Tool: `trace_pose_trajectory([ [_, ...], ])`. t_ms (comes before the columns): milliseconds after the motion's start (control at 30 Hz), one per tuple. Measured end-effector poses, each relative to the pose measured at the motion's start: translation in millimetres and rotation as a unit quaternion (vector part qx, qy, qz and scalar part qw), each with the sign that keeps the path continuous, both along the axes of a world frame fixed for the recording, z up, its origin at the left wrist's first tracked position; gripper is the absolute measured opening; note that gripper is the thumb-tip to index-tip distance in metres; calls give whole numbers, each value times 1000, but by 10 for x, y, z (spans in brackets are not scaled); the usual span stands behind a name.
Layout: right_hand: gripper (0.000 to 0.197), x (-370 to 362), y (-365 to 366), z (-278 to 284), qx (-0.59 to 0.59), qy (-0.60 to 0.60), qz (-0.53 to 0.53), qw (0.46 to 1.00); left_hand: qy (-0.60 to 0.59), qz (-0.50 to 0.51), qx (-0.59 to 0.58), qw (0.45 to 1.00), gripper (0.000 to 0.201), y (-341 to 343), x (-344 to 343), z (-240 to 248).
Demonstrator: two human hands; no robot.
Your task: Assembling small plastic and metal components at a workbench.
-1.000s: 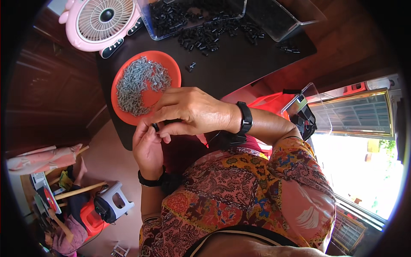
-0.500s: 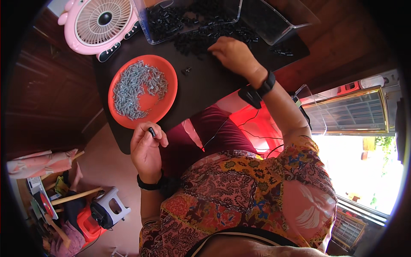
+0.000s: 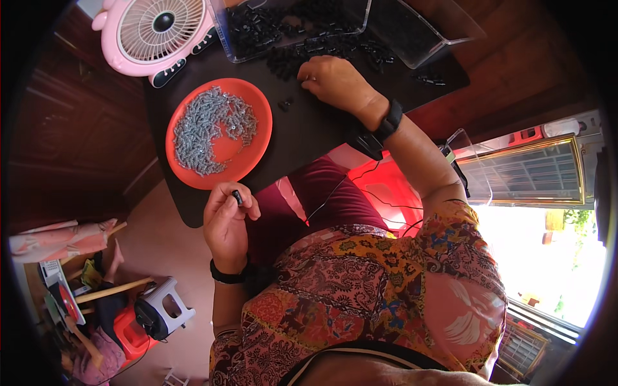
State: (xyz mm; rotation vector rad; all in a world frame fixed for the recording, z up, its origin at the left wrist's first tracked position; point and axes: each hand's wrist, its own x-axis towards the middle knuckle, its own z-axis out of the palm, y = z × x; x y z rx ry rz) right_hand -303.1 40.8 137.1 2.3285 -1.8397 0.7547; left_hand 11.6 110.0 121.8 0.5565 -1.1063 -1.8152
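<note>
Now left hand [image 3: 226,222] at lower centre-left, off table edge, fingers curled, pinching small black part [image 3: 237,197] between thumb and forefinger; right hand [image 3: 336,83] at upper centre, palm down on dark table [image 3: 309,138], fingertips in loose black parts [image 3: 302,55], whether it grips one cannot tell; two stray parts [image 3: 284,103] just left of it; black bands on both wrists; orange plate [image 3: 248,157] with grey screws [image 3: 209,125] between hands, left of centre; clear trays [image 3: 290,29] along top; pink fan [image 3: 154,35] upper left; grey stool [image 3: 164,312] on floor, lower left.
</note>
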Motion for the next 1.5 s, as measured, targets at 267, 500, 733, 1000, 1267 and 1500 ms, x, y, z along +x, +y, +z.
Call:
trace_pose_trajectory([
  [267, 19, 201, 99, 158, 225, -392, 82, 888, -2, -22, -4, 1000, 20, -25, -15, 9],
  [500, 16, 759, 260, 340, 277, -585, 224, 729, -7, -21, -30, 999, 22, -118, -145, 154],
  [733, 17, 1103, 342, 299, 234, -571, 248, 747, -7, 8, -30, 1000, 23, -184, -196, 211],
  [1000, 11, 1260, 413, 359, 217, -559, 274, 752, -53, 44, -71, 995, 25, -191, -157, 170],
  [1267, 8, 1287, 466, 401, 199, -473, 246, 822, -47, 51, -86, 994, 24, -167, -157, 134],
  [1500, 4, 1306, 475, 449, 68, -337, 227, 911, -105, 86, -144, 980, 21, -149, -157, 73],
])
